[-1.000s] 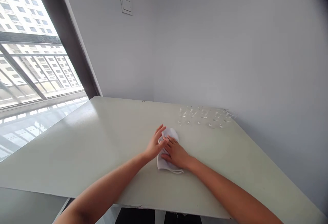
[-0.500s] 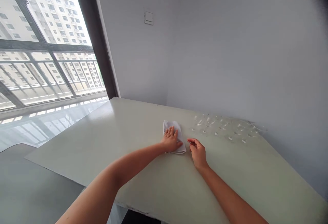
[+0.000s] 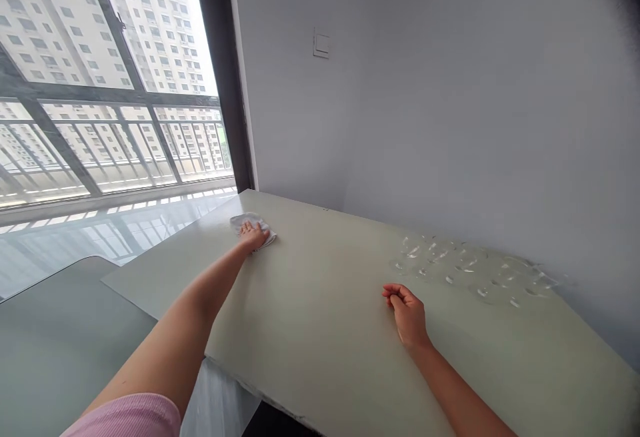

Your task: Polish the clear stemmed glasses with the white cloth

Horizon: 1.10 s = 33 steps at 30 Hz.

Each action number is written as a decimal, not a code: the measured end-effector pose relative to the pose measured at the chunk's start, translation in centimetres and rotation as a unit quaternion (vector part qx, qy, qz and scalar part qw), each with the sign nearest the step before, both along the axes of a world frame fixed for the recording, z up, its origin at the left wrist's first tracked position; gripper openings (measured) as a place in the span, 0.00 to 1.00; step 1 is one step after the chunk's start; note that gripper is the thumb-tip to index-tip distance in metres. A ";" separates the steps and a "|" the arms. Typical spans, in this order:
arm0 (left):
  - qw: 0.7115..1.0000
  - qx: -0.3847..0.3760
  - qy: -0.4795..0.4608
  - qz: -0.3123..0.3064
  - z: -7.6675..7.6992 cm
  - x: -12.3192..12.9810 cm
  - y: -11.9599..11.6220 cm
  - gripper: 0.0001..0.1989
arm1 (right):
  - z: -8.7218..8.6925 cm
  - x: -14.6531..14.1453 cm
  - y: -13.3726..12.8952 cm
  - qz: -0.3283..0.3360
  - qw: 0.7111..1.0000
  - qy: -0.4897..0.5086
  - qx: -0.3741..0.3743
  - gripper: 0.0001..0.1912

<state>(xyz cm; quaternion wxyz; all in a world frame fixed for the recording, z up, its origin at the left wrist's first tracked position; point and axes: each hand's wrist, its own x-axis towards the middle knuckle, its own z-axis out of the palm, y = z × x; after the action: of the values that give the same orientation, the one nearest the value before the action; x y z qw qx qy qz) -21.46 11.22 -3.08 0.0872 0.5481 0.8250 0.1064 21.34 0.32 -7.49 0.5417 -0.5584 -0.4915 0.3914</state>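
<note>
My left hand (image 3: 253,236) lies flat on a crumpled white cloth (image 3: 246,221) near the far left part of the pale green tabletop (image 3: 320,317), and the cloth shows around my fingers. My right hand (image 3: 407,314) rests on the tabletop with its fingers loosely curled, holding nothing. To its upper right lie scattered wet patches and droplets (image 3: 475,270), which do not touch either hand.
The tabletop runs along a grey wall with a light switch (image 3: 321,45). A tall window (image 3: 120,70) with railings stands beyond its far left end. A lower grey surface (image 3: 55,330) lies at the lower left. A pink sleeve (image 3: 130,417) covers my upper left arm.
My left hand has slid the cloth away and to the left along the tabletop. My right hand has moved slightly right, and the view has swung left.
</note>
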 end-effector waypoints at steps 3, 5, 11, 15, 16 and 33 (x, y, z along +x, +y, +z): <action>0.995 -0.010 0.014 0.094 0.7 -5.7 -3.8 0.35 | -0.2 0.0 0.1 -0.007 1.000 0.004 -0.001 0.12; 0.989 -0.014 0.024 0.142 1.0 -8.1 -6.3 0.36 | -0.3 0.0 0.2 -0.016 1.000 0.020 0.000 0.12; 0.984 -0.023 0.060 0.166 0.0 -9.7 -10.6 0.37 | 0.4 -0.4 0.4 -0.058 0.989 0.135 0.012 0.10; 0.989 -0.028 0.099 0.108 -1.9 -6.5 -11.4 0.35 | 0.7 -0.5 0.9 -0.083 0.982 0.170 0.012 0.09; 0.990 -0.028 0.110 0.082 -2.3 -5.1 -11.6 0.34 | 0.7 -0.5 1.0 -0.087 0.980 0.177 0.011 0.09; 0.831 0.029 -0.097 -0.547 -1.2 27.7 -16.8 0.36 | 1.0 3.8 2.9 -0.186 0.960 0.205 0.047 0.10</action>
<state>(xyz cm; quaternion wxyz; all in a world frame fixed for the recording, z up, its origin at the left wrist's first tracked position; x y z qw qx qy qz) 6.21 -5.62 -4.29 0.1950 0.8987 0.3746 0.1182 25.18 3.17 -6.52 0.7199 -0.5217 -0.2753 0.3658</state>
